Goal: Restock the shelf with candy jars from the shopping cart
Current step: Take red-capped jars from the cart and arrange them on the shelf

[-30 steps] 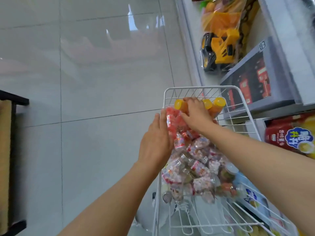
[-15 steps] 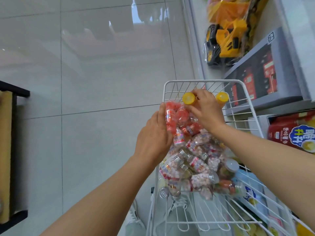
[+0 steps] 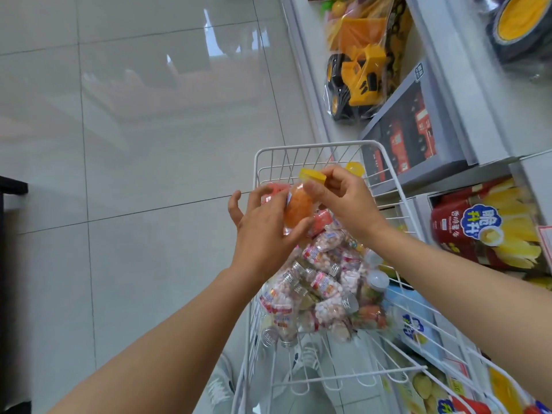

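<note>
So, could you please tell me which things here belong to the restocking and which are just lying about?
Job: orange jar, left hand, right hand, piled candy jars, wire cart, shelf.
Lying about: toy truck, grey toy box, red snack bag.

Bare forearms (image 3: pixel 179 339), left hand (image 3: pixel 263 231), right hand (image 3: pixel 343 201), pale laced sneakers (image 3: pixel 219 386)
</note>
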{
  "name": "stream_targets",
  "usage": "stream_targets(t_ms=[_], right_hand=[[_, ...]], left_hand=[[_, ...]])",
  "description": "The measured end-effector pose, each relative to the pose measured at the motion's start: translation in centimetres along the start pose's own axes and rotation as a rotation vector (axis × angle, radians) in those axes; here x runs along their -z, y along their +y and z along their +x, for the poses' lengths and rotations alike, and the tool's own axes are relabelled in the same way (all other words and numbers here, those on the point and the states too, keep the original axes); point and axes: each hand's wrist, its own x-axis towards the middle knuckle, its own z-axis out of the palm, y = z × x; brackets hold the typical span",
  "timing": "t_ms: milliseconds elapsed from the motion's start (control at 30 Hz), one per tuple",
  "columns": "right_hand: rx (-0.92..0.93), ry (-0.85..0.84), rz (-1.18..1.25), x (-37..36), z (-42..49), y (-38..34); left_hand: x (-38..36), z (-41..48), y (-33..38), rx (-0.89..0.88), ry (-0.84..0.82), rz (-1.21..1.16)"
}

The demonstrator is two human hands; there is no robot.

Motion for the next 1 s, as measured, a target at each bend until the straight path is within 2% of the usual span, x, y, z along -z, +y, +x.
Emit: stream_targets(t_ms=[100, 200, 267, 367, 567, 733, 900, 1000], right_hand=[[-0.025, 0.028, -0.058, 1.1, 0.4, 0.4], [-0.037, 0.180, -0.476, 3.0, 1.9, 2.7], [-0.055, 0.071, -0.815, 3.6, 2.7, 4.1], [-0.091, -0.089, -1.055, 3.4, 3.6, 5.2], [-0.044, -0.037, -1.385, 2.6, 4.9, 6.7], [-0.036, -0.030, -1.465, 2.5, 4.5, 7.0], [-0.030, -0.089, -1.420, 2.4, 3.9, 8.0], [-0.022, -0.058, -1.341, 2.3, 4.0, 8.4]], left_hand=[[0.0, 0.0, -0.1, 0.068, 0.086, -0.041], [-0.1, 0.2, -0.3, 0.175, 0.181, -0.073], [-0.4, 0.3, -0.5, 0.193, 0.182, -0.055], [-0.9, 0.3, -1.0, 0.164, 0.169, -0.039], [-1.7, 0.4, -1.5, 0.164, 0.184, -0.071], [-1.6, 0.4, -1.4, 0.169, 0.168, -0.068], [-1.3, 0.3, -1.1, 0.185, 0.162, -0.092], [-1.3, 0.3, -1.1, 0.187, 0.155, -0.094]])
